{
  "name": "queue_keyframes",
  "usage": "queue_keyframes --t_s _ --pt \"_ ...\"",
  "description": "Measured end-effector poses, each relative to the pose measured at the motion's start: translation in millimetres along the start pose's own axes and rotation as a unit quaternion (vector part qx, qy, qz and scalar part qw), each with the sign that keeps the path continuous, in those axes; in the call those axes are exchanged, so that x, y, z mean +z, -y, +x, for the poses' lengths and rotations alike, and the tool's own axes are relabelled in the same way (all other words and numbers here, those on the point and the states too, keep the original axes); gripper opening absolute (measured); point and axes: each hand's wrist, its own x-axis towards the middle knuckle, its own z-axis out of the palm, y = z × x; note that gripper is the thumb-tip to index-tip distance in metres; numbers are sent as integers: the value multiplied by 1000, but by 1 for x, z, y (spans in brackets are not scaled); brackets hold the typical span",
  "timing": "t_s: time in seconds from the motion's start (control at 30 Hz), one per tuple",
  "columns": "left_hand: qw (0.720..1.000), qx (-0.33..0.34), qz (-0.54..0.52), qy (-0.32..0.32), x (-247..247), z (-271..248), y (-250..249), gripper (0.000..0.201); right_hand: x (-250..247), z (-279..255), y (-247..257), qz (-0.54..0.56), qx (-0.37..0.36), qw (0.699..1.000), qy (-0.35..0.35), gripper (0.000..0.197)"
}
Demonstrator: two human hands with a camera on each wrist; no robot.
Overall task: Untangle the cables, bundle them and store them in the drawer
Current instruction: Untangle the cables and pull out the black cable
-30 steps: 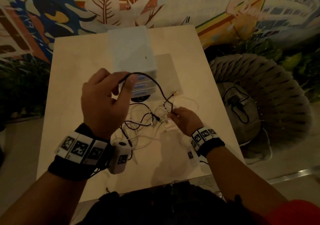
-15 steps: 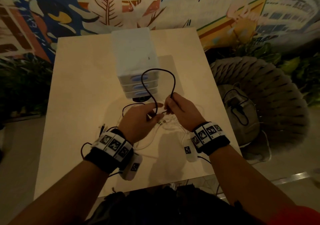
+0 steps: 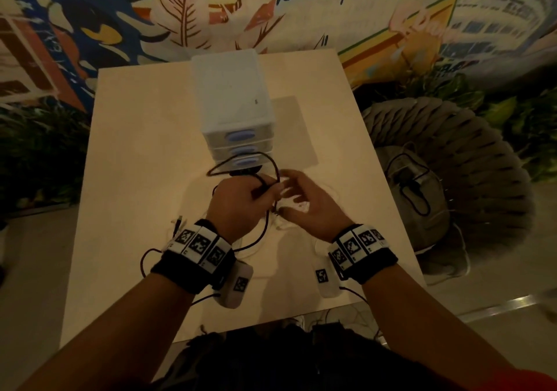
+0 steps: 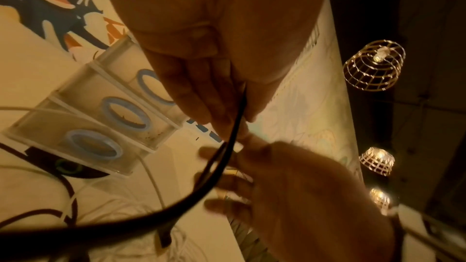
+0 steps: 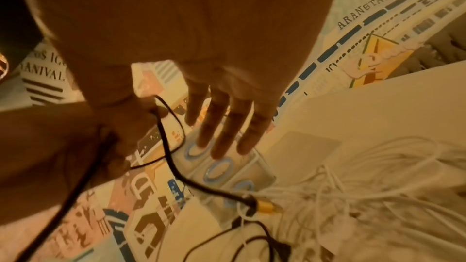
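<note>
My left hand (image 3: 265, 190) pinches a thin black cable (image 3: 241, 161) whose loop arches in front of the white drawer unit (image 3: 232, 104). The left wrist view shows the cable (image 4: 227, 146) running out from between my left fingers (image 4: 201, 103). Close beside it, my right hand (image 3: 286, 186) has its fingers (image 5: 227, 127) straight and spread, thumb beside the cable. A gold plug (image 5: 267, 206) on the black cable lies by the tangle of white cables (image 5: 365, 186), which sits on the table under both hands. All three blue-handled drawers (image 4: 123, 115) are closed.
The pale square table (image 3: 135, 179) has bare surface to the left of the drawer unit. A round wicker chair (image 3: 482, 155) with a grey bag (image 3: 422, 210) stands off the right edge. A painted wall runs behind, with plants to the left.
My left hand came down from a raised position and met the right hand in front of the drawers. The black cable's loop dropped lower and the right fingers spread.
</note>
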Motion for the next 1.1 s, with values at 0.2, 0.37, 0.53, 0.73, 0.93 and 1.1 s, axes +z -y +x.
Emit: queue_keyframes --t_s 0.2,0.37,0.53,0.73,0.93,1.1 --pt "999 -15 -36 31 -13 -3 5 22 2 -4 -9 -84 8 996 24 17" --pt "995 -55 -26 78 -38 -22 13 14 -32 -12 -32 -120 31 985 -117 16" --pt "999 -25 -20 36 -71 -44 11 8 -53 -31 -60 -289 -11 949 -124 19" --pt "999 3 20 -45 -109 -54 13 17 -23 -44 -45 -173 47 982 -60 19" --pt "993 -12 -15 -117 -113 -70 22 23 9 -37 -16 -102 42 993 -30 23" --pt "990 -39 -16 -138 -124 -85 35 32 31 -24 -9 -101 35 994 9 24"
